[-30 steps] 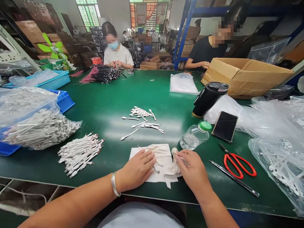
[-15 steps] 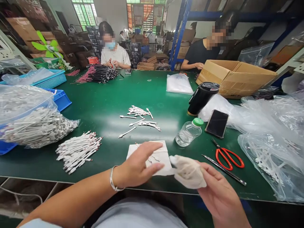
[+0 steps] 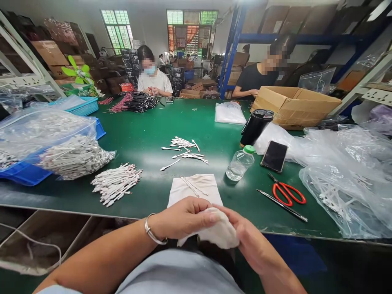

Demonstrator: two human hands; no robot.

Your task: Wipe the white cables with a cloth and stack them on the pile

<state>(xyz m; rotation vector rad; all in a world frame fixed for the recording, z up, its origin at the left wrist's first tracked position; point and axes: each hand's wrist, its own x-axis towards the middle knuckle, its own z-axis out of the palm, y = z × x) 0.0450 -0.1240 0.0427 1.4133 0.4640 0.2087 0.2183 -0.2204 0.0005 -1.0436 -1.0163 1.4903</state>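
Observation:
A bunched white cloth [image 3: 223, 234] is held between both hands just over the table's front edge. My left hand [image 3: 186, 217], with a silver bangle at its wrist, pinches the cloth's left side, thumb on top. From the right, my right hand [image 3: 246, 234] grips the same cloth, its fingers partly hidden behind it. Beyond them a flat white cloth [image 3: 211, 185] lies on the table with a few thin white wires [image 3: 192, 187] on it. Short white connector cables [image 3: 181, 143] lie loosely farther back, and a larger pile of white cables [image 3: 118, 183] is at the left.
A water bottle [image 3: 240, 164], black tumbler [image 3: 256, 127], phone [image 3: 275, 156], red-handled scissors [image 3: 288, 192] and tweezers [image 3: 283, 206] stand or lie to the right. Plastic bags [image 3: 346, 196] cover the far right; a bag of cables [image 3: 76, 157] is left. Two people sit opposite, beside a cardboard box [image 3: 297, 107].
My left hand has come down from above the flat cloth and closed on the bunched cloth. My right hand has brought that cloth leftward and nearer my body. The view has tilted up.

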